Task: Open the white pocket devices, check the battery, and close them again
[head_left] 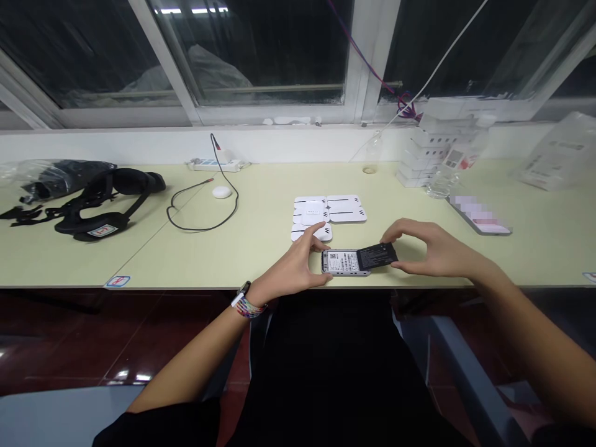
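Note:
At the table's front edge lies a small device (342,262) with its inside showing, a white printed label in its bay. My left hand (298,264) grips its left end between thumb and fingers. A flat black battery (376,256) is pinched at its right end by my right hand (431,249). The battery is tilted, its left end resting at the right part of the device's bay. Just behind the device are white rounded pieces with black lines and a W mark (347,208), one of them partly hidden by my left fingers.
A phone (479,215), a clear bottle (444,177) and stacked white boxes (419,152) stand to the right. On the left are a black headset (107,202), a dark cable (195,230), a white round object (221,192) and a power strip (216,164).

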{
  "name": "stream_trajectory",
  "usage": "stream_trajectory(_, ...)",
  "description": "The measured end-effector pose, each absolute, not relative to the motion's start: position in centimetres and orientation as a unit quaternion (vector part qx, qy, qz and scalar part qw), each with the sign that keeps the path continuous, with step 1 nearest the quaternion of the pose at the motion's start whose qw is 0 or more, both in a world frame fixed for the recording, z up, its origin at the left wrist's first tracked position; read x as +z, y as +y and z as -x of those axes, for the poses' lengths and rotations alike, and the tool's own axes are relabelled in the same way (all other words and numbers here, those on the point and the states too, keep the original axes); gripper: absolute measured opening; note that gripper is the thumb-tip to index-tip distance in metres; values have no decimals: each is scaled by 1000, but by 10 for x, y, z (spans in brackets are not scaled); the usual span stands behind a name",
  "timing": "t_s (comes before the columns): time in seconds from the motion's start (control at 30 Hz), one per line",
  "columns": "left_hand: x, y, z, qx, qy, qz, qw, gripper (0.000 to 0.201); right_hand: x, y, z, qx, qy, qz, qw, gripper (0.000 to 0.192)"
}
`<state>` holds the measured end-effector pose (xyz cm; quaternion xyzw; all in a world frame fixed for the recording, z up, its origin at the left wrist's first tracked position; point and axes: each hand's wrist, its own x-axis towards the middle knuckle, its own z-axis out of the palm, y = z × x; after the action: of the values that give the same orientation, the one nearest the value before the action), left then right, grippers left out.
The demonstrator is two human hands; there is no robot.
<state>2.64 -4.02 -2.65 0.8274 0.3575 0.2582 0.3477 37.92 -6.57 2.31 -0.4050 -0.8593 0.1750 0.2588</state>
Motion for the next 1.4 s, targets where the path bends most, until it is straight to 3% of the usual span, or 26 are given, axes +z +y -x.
stream_trajectory(0.33, -27, -40, -25, 259, 355, -831, 340, 107, -25, -77, -397, 219, -790, 459, 341, 32)
stream_trajectory(1.4, -26, -39, -25, 256, 353, -836, 332, 100, -26, -78, -397, 232, -786, 453, 350, 43)
